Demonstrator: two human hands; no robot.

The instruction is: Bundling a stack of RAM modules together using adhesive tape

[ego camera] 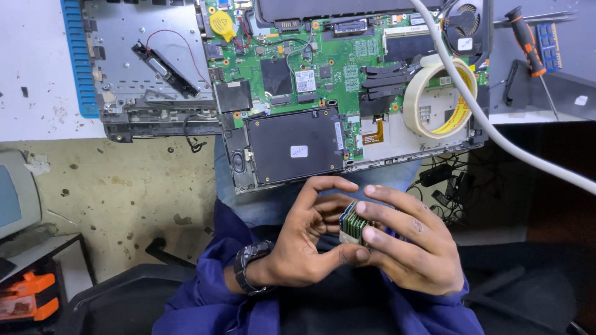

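A: Site type? Electronics repair workshop, small.

B: Evidence: opened laptop with bare green circuit board (310, 68) on a scuffed white table (37, 68); black-and-orange-handled screwdriver (528, 43); roll of cream masking tape (442, 96); blue memory module (549, 44) lying loose.

A: Surroundings?

B: Stained, pitted concrete floor (124, 192), tangle of black cables (450, 183) under the table.

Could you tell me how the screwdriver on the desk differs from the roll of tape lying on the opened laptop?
The screwdriver is long and thin, with a black and orange handle and a metal shaft; the tape roll is a cream ring, open in the middle. The screwdriver lies on the grey desk right of the laptop; the tape rests on the laptop's right corner, crossed by a white cable. Neither is touched: the left hand and right hand hold small green boards.
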